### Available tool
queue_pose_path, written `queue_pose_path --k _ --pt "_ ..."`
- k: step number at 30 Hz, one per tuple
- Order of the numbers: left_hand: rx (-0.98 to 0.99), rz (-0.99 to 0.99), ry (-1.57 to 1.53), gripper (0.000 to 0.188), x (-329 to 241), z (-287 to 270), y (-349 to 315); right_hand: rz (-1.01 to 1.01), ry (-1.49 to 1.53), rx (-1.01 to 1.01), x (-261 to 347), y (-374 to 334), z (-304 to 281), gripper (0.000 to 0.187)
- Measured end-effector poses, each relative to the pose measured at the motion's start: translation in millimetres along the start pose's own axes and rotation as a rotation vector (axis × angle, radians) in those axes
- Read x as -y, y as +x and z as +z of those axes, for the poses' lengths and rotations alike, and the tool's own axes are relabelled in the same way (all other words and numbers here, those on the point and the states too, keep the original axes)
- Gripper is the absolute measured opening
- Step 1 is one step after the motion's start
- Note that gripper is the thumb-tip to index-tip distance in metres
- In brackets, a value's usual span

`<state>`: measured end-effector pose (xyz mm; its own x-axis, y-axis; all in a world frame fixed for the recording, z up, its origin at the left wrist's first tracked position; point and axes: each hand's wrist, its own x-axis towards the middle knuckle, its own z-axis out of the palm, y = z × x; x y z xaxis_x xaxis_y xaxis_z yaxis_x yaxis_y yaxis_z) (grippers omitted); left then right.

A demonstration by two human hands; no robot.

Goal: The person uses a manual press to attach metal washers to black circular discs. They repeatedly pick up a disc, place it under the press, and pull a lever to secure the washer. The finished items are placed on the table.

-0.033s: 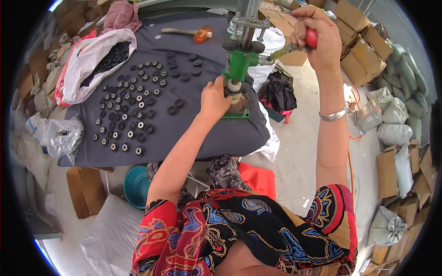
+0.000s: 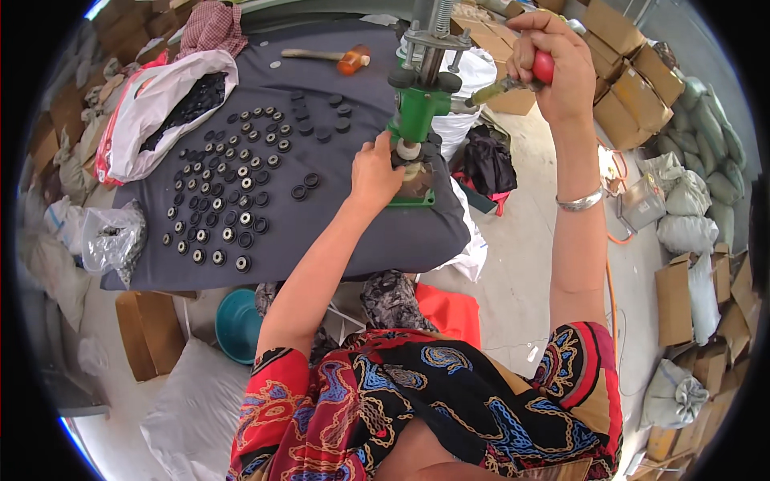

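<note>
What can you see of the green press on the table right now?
The green press stands upright on a green base plate at the right side of the grey-covered table. It looks like painted metal, with bare steel rods and a spring on top. The right hand grips its red-tipped lever, raised high. The left hand touches a small pale part under its ram.

Left arm: stretched forward, elbow slightly bent.
Left hand [image 2: 375, 170]: palm down, fingers curled, tips pinched together ahead of it.
Right arm: raised, forearm upright.
Right hand [image 2: 556, 66]: fist closed, knuckles up.
</note>
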<state>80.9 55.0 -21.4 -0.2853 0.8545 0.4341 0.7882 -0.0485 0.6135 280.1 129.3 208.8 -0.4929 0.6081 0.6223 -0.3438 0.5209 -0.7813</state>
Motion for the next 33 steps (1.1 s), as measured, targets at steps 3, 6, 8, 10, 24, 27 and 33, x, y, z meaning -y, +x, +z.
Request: queue_pose_path --k 3,6,8,10,24,27,33 --pt "-0.031 0.012 -0.079 0.068 -2 6 0 -0.008 -0.032 -0.027 3 -5 7 0.029" --pt "-0.034 -0.049 -0.132 0.069 -3 8 -1 -0.037 -0.022 -0.052 4 -20 12 0.027" --pt "-0.051 -0.063 -0.218 0.07 1 14 1 -0.058 -0.015 -0.065 2 -34 16 0.026" --pt "-0.052 -0.075 -0.275 0.071 4 17 1 -0.078 -0.021 -0.076 -1 -52 22 0.025" --pt "-0.265 -0.026 0.158 0.042 70 -21 21 -0.468 -0.416 0.018 -67 -160 35 0.014" --pt "-0.249 -0.041 0.347 0.039 105 -25 34 -0.25 -0.393 -0.028 -38 -143 32 0.016" --pt "-0.08 0.002 0.482 0.035 121 -17 36 -0.047 -0.074 0.051 -5 -70 15 0.025"
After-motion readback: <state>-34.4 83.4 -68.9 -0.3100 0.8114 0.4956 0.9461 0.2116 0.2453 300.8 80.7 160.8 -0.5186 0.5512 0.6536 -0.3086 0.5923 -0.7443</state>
